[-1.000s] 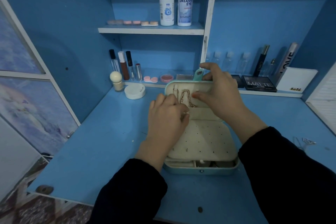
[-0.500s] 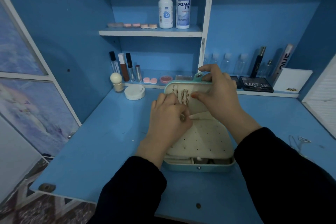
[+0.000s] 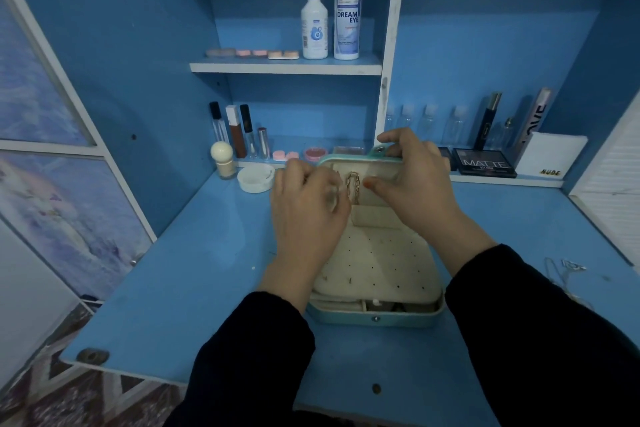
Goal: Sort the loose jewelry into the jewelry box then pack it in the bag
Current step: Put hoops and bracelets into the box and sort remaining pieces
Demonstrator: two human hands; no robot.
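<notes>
The jewelry box sits open at mid-surface, near the front edge. Your right hand grips its raised lid by the top rim. Your left hand has risen to the gold chain hung inside the lid — grasp unclear, blurred. Silver jewelry at the right edge remains unsorted.

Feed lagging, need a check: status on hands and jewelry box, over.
Right hand grips box lid, upright. Left hand at gold chain in lid, grip blurred. Silver necklace loose on desk, far right. Nothing blocking.
</notes>
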